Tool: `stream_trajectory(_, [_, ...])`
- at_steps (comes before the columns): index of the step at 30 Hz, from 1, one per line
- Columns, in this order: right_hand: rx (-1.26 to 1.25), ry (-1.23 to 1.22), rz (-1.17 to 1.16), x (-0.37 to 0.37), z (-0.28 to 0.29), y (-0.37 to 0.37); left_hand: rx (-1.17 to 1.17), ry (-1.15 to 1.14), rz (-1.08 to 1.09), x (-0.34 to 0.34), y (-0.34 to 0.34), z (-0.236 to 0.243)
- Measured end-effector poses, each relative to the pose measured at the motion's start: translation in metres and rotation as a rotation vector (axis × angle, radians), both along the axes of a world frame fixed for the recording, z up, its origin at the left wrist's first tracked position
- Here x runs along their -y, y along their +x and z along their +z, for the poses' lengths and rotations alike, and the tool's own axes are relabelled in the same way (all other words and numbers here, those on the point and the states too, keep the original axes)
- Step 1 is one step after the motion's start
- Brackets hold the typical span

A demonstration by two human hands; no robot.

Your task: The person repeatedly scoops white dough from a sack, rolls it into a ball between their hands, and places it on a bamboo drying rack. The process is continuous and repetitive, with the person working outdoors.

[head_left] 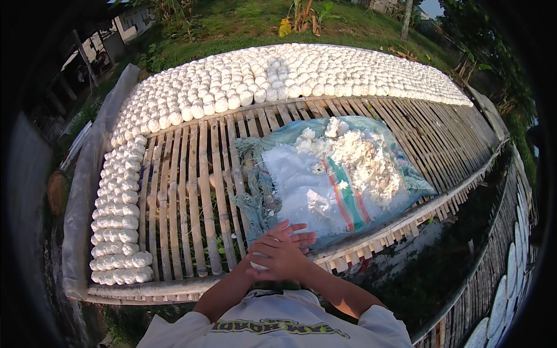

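Close in front of my body, both hands are cupped together over the near edge of the slatted rack. My left hand (290, 234) lies behind, its fingers pointing right around the bundle. Across it wraps my right hand (283, 260), with its fingers bent toward the left. A bit of a white ball of crumbly mash (259, 267) shows at the heel of the hands; the rest is hidden between the palms. Just beyond them, a loose heap of the white mash (365, 162) rests on a striped white woven sack (296, 191).
A blue-green sheet (348, 120) lies beneath the sack on the bamboo rack (197, 197). Rows of white balls (214, 84) fill the rack's far side and a column (122, 223) on its left. Another rack holding white discs (503, 293) stands at lower right.
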State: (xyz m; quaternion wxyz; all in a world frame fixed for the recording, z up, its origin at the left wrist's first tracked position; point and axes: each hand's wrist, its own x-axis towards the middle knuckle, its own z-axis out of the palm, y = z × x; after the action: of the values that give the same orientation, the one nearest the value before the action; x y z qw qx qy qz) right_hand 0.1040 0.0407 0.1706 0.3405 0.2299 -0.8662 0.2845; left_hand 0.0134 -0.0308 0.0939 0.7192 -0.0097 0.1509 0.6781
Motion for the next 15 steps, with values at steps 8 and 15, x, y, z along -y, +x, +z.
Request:
stream_trajectory(8, [0.968, -1.153, -0.18, -0.067, -0.026, -0.029, -0.778, -0.324, -0.088, 0.01, 0.004, -0.032])
stream_trajectory(15, [0.605, -2.023, -0.192, -0.023, -0.086, -0.007, -0.261, -0.63, 0.356, 0.014, 0.012, -0.009])
